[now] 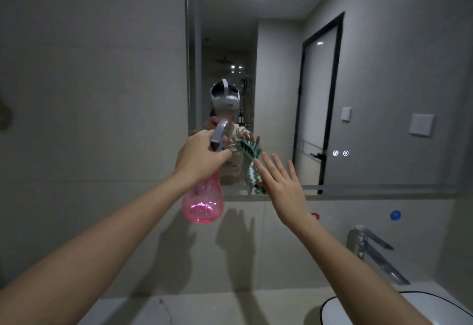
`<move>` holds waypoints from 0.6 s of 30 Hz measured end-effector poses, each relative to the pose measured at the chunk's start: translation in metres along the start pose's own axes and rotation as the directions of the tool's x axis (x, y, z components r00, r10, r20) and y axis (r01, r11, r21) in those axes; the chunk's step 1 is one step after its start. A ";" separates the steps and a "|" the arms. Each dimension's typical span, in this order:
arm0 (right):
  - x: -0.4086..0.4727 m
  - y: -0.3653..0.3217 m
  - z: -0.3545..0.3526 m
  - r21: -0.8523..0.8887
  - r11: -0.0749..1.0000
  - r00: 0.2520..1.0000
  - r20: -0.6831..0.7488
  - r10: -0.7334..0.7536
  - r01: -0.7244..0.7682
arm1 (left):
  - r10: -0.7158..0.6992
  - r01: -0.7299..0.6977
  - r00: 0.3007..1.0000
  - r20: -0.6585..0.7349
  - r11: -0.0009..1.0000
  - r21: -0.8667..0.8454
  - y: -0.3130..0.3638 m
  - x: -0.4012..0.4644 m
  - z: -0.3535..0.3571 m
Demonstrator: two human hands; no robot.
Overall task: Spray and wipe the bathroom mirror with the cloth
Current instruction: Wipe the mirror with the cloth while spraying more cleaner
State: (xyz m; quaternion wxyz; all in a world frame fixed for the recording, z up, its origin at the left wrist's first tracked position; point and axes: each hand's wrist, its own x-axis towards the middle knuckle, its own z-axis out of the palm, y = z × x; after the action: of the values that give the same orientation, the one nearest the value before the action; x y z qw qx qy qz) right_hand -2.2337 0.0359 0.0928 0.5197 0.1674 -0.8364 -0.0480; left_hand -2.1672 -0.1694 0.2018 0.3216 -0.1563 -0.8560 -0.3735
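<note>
right hand (282, 186) flat, pressing cloth (252, 168) on mirror (371, 81).

Both forearms bare, no sleeves, no watch or rings on left hand (198, 157) or right hand (282, 186). Mirror reflection: white headset (225, 98) w/ top strap, light beige top (236, 132).

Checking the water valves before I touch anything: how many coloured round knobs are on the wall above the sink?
2. A red knob sits just below the mirror's lower edge, partly hidden behind the right hand's wrist. A blue knob is farther right, above the faucet.
</note>
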 end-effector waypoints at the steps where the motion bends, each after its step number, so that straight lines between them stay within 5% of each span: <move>1: -0.001 -0.001 -0.003 0.005 1.000 1.000 -0.009 -0.005 0.005 | 0.009 -0.009 1.000 -0.006 1.000 0.007 0.004 0.003 -0.001; 18: -0.004 0.005 -0.037 0.011 1.000 0.997 -0.081 -0.011 0.012 | 0.052 -0.027 0.978 -0.204 0.992 0.125 0.021 0.007 -0.001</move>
State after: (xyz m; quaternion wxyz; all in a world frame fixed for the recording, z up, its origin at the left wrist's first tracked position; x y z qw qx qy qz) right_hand -2.2003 0.0457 0.1081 0.5518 0.1768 -0.8140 -0.0394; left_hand -2.1617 -0.1556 0.2186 0.4251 -0.1135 -0.8358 -0.3283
